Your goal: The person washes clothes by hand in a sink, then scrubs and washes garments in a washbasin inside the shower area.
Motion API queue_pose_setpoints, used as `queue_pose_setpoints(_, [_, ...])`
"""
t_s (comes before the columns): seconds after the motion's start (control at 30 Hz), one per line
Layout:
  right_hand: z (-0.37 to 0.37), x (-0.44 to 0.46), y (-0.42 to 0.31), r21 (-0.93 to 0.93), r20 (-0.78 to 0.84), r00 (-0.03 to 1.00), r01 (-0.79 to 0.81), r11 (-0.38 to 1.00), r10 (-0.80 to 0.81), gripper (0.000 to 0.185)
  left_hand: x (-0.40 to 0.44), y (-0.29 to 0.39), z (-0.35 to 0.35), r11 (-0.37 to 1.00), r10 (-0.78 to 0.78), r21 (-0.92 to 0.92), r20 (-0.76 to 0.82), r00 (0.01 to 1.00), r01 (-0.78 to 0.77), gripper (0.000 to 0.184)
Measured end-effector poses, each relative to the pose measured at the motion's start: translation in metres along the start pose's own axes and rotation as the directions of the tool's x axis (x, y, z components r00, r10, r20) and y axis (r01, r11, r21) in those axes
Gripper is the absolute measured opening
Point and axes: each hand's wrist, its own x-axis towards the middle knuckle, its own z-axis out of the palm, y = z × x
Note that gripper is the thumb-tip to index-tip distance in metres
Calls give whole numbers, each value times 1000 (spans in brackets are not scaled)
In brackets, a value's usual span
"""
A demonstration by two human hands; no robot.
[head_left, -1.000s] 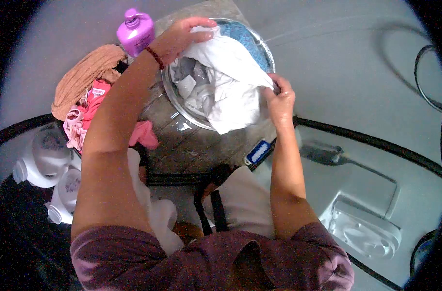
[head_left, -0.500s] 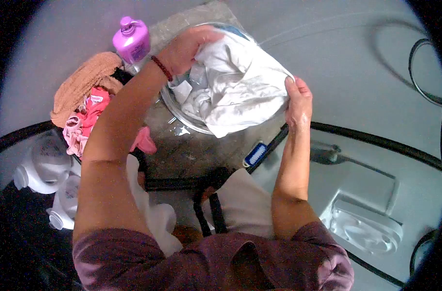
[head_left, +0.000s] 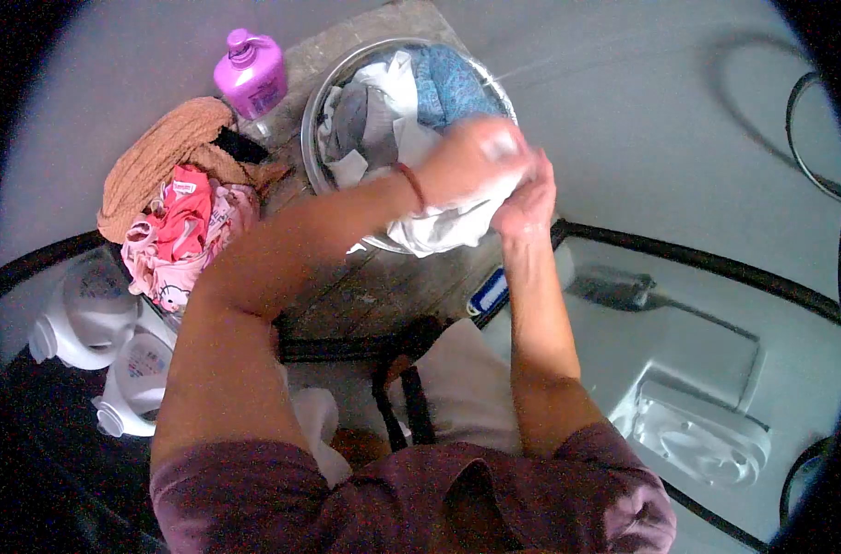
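Observation:
A round metal basin [head_left: 312, 138] holds white and grey clothes and a blue textured cloth [head_left: 450, 85]. Over its right front part, my left hand [head_left: 476, 159], smeared by motion, is closed on a white cloth [head_left: 448, 226] and meets my right hand. My right hand [head_left: 528, 196] is closed around the gathered right end of the same cloth. The cloth's lower part hangs over the basin's front rim. My left forearm crosses in front of the basin's lower left side.
A purple pump bottle [head_left: 252, 76] stands at the upper left. Below it lie a tan towel [head_left: 157, 162] and pink and red clothes [head_left: 185, 217]. A blue brush [head_left: 488, 292] lies at the front edge. White jugs [head_left: 93, 314] are at the left, a hose [head_left: 796, 138] at the right.
My left hand has moved right and down from the basin's back left to my right hand. The white cloth, spread out before, is now bunched, and the basin's contents show more.

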Motion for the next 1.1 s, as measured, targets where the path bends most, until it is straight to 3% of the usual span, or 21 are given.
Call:
queue_pose_setpoints(0.03, [-18,0,1,61,245,970,-6,998,-9,36,-13,4,26,971,160,171,71,985,-170,10])
queue_pose_setpoints(0.07, [-24,-5,21,-174,-266,944,153,973,-196,35,-25,12,40,644,484,609,145,863,-463,19])
queue_pose_setpoints(0.13, [12,-4,35,-227,-395,899,103,968,-188,34,-14,1,30,762,275,538,234,932,-360,16])
queue_pose_setpoints(0.17, [37,-4,37,-261,-517,836,49,964,-182,33,6,-20,16,757,134,628,121,984,-180,19])
queue_pose_setpoints(0.2, [61,-7,35,-154,-437,899,-105,982,28,34,21,-39,2,718,-7,696,-12,1000,13,22])
queue_pose_setpoints(0.23, [71,-7,37,-171,-441,897,-110,979,23,35,21,-44,-9,832,29,550,-169,985,70,29])
queue_pose_setpoints(0.4, [31,5,24,-361,-314,949,-138,923,19,31,13,-30,-27,855,-79,494,-179,981,159,36])
queue_pose_setpoints(0.43, [30,1,14,-761,-191,950,16,648,-248,32,17,-31,-30,863,-9,500,-131,991,74,36])
queue_pose_setpoints(0.47, [33,-3,10,-969,47,907,143,199,-419,35,19,-26,-32,864,64,504,-81,995,-15,38])
queue_pose_setpoints(0.5, [51,-7,11,-956,117,871,228,182,-477,45,22,-8,-35,944,-91,320,11,996,82,36])
queue_pose_setpoints(0.53, [52,-10,11,-956,118,871,230,182,-477,45,25,4,-30,943,-90,321,11,996,82,36])
queue_pose_setpoints(0.6, [54,-11,10,-890,165,911,303,340,-378,45,32,19,-21,997,28,73,47,998,-31,39])
queue_pose_setpoints(0.63, [52,-11,1,-948,89,949,174,265,-302,55,32,24,-25,997,28,76,45,999,-31,39])
queue_pose_setpoints(0.7, [56,-9,-2,-828,-8,923,210,520,-385,45,31,26,-34,978,95,-191,63,993,-81,58])
queue_pose_setpoints(0.73, [59,-9,-3,-708,-97,907,226,669,-409,41,26,15,-37,978,95,-193,67,993,-81,58])
queue_pose_setpoints(0.8, [56,-13,-18,-504,-204,901,239,830,-383,34,11,-26,-42,992,63,97,180,982,-82,63])
queue_pose_setpoints(0.87, [54,-17,-36,-254,-138,929,301,919,-342,34,-10,-40,-47,982,-158,169,481,862,86,65])
queue_pose_setpoints(0.9, [54,-20,-44,-190,-45,949,300,935,-313,33,-15,-49,-48,982,-157,168,482,862,85,65])
queue_pose_setpoints(0.97, [52,-23,-56,-128,-62,934,344,930,-353,33,-19,-55,-49,915,-404,241,526,748,324,57])
queue_pose_setpoints(1.07, [48,-26,-69,-139,-25,929,362,922,-369,38,-13,-49,-61,855,-492,37,371,788,517,51])
queue_pose_setpoints(1.1, [44,-26,-71,-120,14,941,338,934,-339,41,-11,-52,-63,844,-460,-140,310,832,518,36])
